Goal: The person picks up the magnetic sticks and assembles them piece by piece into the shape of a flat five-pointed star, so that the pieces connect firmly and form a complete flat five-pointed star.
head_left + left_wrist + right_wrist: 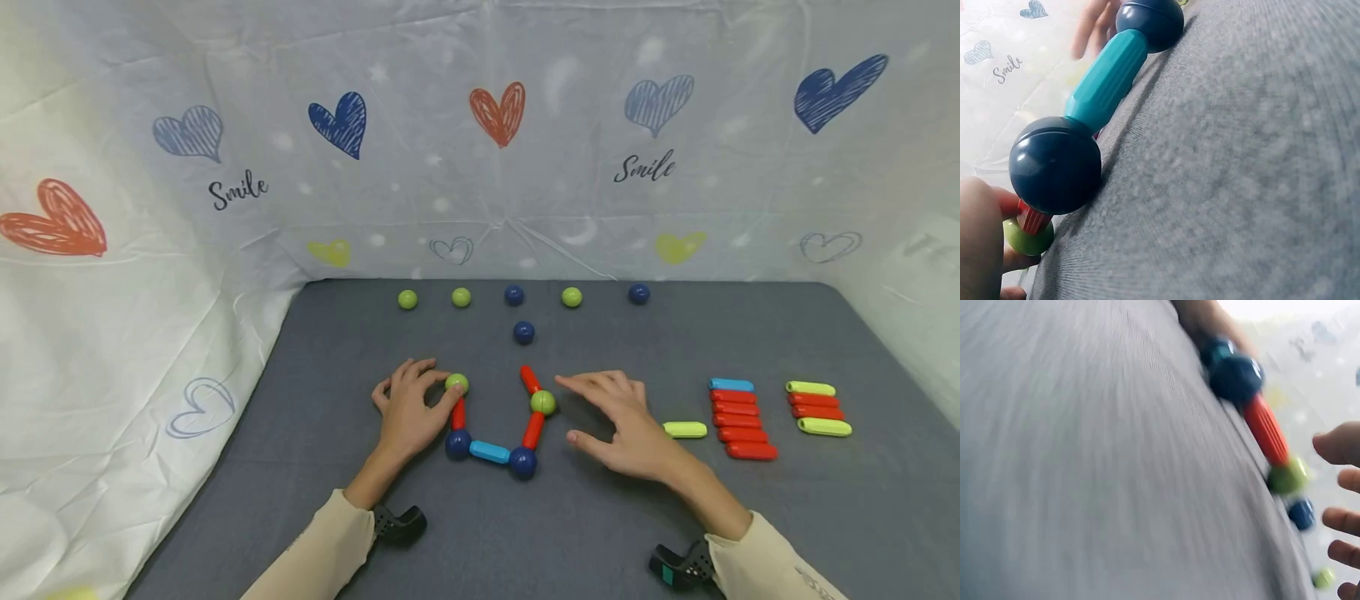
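A: Your left hand (408, 408) is curled around the green ball (456, 383) at the top of the left red stick (458, 413), fingertips pinching it. Your right hand (622, 421) lies flat on the mat, fingers spread and relaxed, holding nothing.

B: And the chain itself?

A: It sits between your hands, near you on the grey mat (675, 517). From that green ball the left red stick drops to a dark blue ball (457, 443), a blue stick (489, 452) runs right to a second dark blue ball (522, 462), then a red stick (533, 430) climbs to another green ball (542, 402), with one more red stick (529, 379) angling up and left from it, its far end bare.

B: Which step would you call this?

A: I'd judge you're seating that left green ball, with your right hand just beside the right arm of the chain. The bare stick end likely wants a ball next; the lone dark blue ball (523, 332) lies just beyond it, and a row of balls (513, 295) farther back.

B: Spare sticks?

A: To your right: a single yellow-green stick (685, 429), then a stack of red sticks (738, 421), and a smaller pile (817, 408) farthest right.
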Tool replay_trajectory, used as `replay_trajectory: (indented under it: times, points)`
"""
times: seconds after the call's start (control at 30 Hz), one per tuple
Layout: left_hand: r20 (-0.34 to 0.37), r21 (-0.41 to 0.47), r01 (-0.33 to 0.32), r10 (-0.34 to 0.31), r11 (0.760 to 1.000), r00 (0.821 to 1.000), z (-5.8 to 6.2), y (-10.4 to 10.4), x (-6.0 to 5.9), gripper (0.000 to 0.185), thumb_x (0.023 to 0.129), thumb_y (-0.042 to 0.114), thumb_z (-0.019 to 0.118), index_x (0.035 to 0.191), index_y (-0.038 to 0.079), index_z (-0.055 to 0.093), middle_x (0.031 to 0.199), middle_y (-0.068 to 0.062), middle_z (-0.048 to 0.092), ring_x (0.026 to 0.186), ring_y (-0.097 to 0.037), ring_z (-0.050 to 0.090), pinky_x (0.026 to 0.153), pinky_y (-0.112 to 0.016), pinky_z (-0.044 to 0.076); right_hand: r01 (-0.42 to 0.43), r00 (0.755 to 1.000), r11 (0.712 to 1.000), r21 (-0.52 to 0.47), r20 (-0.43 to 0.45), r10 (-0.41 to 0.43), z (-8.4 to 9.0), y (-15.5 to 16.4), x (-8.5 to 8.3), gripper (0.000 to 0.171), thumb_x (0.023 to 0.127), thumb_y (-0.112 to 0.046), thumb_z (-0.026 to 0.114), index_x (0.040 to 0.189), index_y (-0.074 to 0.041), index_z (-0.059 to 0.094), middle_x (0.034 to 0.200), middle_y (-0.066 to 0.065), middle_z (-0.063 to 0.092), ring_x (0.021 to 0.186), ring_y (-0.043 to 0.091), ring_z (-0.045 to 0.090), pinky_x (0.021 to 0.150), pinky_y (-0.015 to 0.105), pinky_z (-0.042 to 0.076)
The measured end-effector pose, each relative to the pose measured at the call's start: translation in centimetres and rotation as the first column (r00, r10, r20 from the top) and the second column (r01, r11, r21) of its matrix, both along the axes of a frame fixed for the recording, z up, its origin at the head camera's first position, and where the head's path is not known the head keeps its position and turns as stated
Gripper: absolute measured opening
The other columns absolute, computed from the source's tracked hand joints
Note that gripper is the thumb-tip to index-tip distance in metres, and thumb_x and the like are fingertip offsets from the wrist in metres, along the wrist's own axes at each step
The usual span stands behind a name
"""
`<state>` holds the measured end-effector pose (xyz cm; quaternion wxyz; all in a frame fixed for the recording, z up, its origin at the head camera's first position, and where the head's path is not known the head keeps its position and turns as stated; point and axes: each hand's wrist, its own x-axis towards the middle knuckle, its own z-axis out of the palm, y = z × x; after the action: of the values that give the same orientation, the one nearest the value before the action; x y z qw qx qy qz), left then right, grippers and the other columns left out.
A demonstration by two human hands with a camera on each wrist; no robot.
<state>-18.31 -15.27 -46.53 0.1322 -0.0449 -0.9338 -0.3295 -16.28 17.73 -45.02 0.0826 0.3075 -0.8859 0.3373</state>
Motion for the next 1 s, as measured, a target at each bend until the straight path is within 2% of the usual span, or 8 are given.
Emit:
replay_trajectory:
  times: [0.13,0.27,0.4,0.5,0.63,0.73,0.87,1.0]
  points:
    - [0.006,-0.004,0.0,0.0,1.0,1.0,0.0,-0.1,0.1,0.039,0.094,0.047,0.067,0.115,0.015,0.075,0.146,-0.014,0.056,0.149,-0.039,0.033,0.112,-0.065,0.008,0.073,0.997,0.985,0.156,-0.051,-0.065,0.7,3.4,0.3,0.064,0.082,-0.024,0.082,0.142,-0.02,0.06,0.132,-0.001,0.063,0.117,0.019,0.047,0.088,0.046,0.022]
    - [0.004,-0.01,0.001,-0.001,1.0,1.0,-0.1,-0.2,0.0,0.039,0.094,0.048,0.067,0.114,0.016,0.076,0.146,-0.014,0.056,0.149,-0.04,0.032,0.111,-0.066,0.008,0.125,0.991,0.958,0.258,-0.07,-0.111,1.3,6.9,0.9,0.056,0.079,-0.022,0.083,0.132,-0.021,0.066,0.125,-0.001,0.066,0.115,0.021,0.047,0.087,0.049,0.022]
    - [-0.001,-0.008,0.005,-0.005,1.0,1.0,-0.2,-0.3,-0.1,0.038,0.094,0.048,0.067,0.114,0.017,0.076,0.147,-0.014,0.056,0.149,-0.04,0.032,0.111,-0.066,0.008,0.136,0.989,0.949,0.286,-0.087,-0.115,1.6,9.6,1.5,0.045,0.076,-0.02,0.086,0.119,-0.023,0.072,0.117,-0.002,0.067,0.111,0.022,0.046,0.083,0.051,0.02]
    - [-0.009,-0.01,0.007,-0.007,1.0,1.0,-0.3,-0.2,-0.2,0.038,0.094,0.048,0.067,0.114,0.017,0.076,0.146,-0.014,0.056,0.149,-0.039,0.032,0.111,-0.065,0.01,0.132,0.987,0.952,0.275,-0.128,-0.1,1.4,10.6,1.4,0.037,0.074,-0.015,0.087,0.107,-0.025,0.075,0.111,-0.004,0.069,0.106,0.02,0.046,0.081,0.051,0.018]
    - [-0.016,-0.032,0.014,-0.014,0.999,1.0,-0.4,-0.2,-0.2,0.037,0.094,0.049,0.067,0.114,0.018,0.076,0.145,-0.013,0.057,0.149,-0.039,0.034,0.11,-0.065,0.013,0.108,0.982,0.963,0.246,-0.18,-0.064,1.1,10.5,0.8,0.031,0.075,-0.012,0.088,0.099,-0.029,0.077,0.104,-0.008,0.069,0.101,0.017,0.047,0.083,0.053,0.019]
    - [-0.005,-0.053,0.028,-0.028,0.998,1.0,-0.3,-0.1,-0.2,0.038,0.094,0.05,0.066,0.115,0.019,0.075,0.146,-0.013,0.057,0.149,-0.038,0.034,0.109,-0.065,0.014,0.098,0.977,0.969,0.227,-0.206,-0.051,0.9,9.5,0.2,0.03,0.076,-0.016,0.088,0.1,-0.031,0.078,0.098,-0.013,0.069,0.095,0.012,0.045,0.085,0.055,0.02]
    - [0.007,-0.06,0.036,-0.036,0.998,0.999,-0.1,0.1,-0.1,0.039,0.095,0.051,0.064,0.117,0.02,0.075,0.146,-0.012,0.057,0.15,-0.037,0.034,0.11,-0.065,0.014,0.108,0.971,0.977,0.182,-0.229,-0.065,1.0,7.3,-0.9,0.03,0.078,-0.02,0.087,0.106,-0.029,0.079,0.092,-0.015,0.071,0.087,0.006,0.045,0.083,0.047,0.019]
    - [0.004,-0.061,0.033,-0.033,0.998,0.999,0.0,0.0,-0.1,0.038,0.095,0.05,0.064,0.116,0.021,0.075,0.146,-0.011,0.057,0.15,-0.037,0.034,0.11,-0.065,0.014,0.105,0.971,0.987,0.119,-0.228,-0.076,1.1,4.5,-2.4,0.03,0.081,-0.022,0.085,0.111,-0.023,0.079,0.09,-0.012,0.072,0.083,0.008,0.052,0.081,0.04,0.017]
